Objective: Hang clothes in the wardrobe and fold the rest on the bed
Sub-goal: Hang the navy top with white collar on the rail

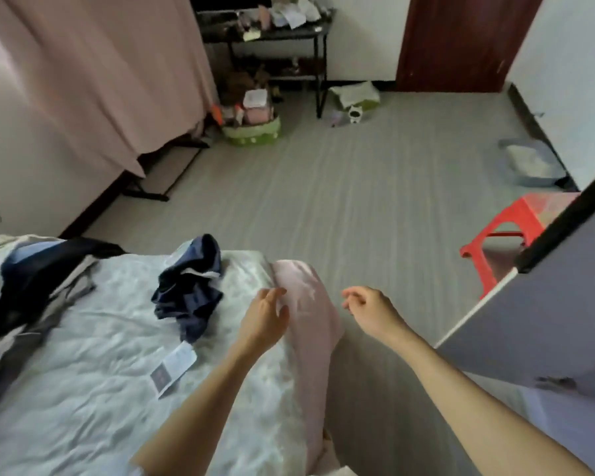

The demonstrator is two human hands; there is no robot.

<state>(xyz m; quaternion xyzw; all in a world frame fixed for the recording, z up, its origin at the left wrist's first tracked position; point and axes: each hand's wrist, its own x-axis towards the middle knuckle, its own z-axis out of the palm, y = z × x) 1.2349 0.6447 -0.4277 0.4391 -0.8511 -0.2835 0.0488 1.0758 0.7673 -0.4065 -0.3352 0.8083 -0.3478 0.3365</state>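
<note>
Hands: left hand (263, 321) hovers over the bed's (83, 389) corner, fingers loosely extended, at the edge of the pink cloth (310, 314); whether it touches is unclear. Right hand (370, 305) hangs over the floor, loosely curled, holding nothing.
Clothes: navy garment (189, 297) lies crumpled on the bed; dark pile (35, 280) at far left.
Wardrobe: door (543, 300) open at right.
Risk: pink cloth drapes over the bed edge and could slide off.
Containers: green basket (253, 134) holds assorted small items.

navy garment (189, 290) on bed (83, 355), left hand (263, 321) above
</note>
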